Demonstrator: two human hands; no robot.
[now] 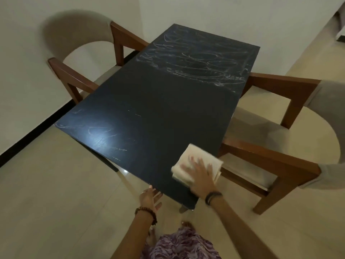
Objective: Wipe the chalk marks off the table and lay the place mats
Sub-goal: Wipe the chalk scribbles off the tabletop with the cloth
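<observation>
A dark rectangular table runs away from me. White chalk marks cover its far half, and fainter chalk strokes remain at the near left corner. A folded cream cloth lies on the near right corner, and my right hand presses flat on it with fingers spread. My left hand rests against the table's near edge, fingers apart, holding nothing. No place mats are in view.
A wooden armchair with a grey padded back stands at the table's left side by the wall. A second such chair stands at the right side. Beige floor tiles surround the table, and my feet show below.
</observation>
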